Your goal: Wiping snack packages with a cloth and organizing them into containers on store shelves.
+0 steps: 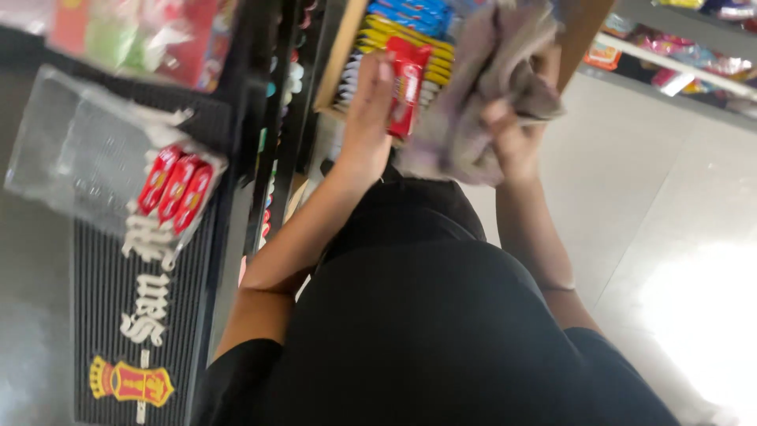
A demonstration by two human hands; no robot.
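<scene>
Shelf-stocking or wiping step, judged from the blurred head view. Left hand (pixel 371 110): fingers curled around a red snack packet (pixel 407 87), held upright at twelve o'clock, just before a wooden shelf tray (pixel 341 59) of yellow and blue packets (pixel 410 24). Right hand (pixel 512 134): clenched on a crumpled grey cloth (pixel 489 87), at one o'clock. Clear plastic carton (pixel 87 150) with three more red packets (pixel 175 189): nine o'clock, on a black rubber mat (pixel 134 315). Next move probably calls for a bare slot on the tray.
</scene>
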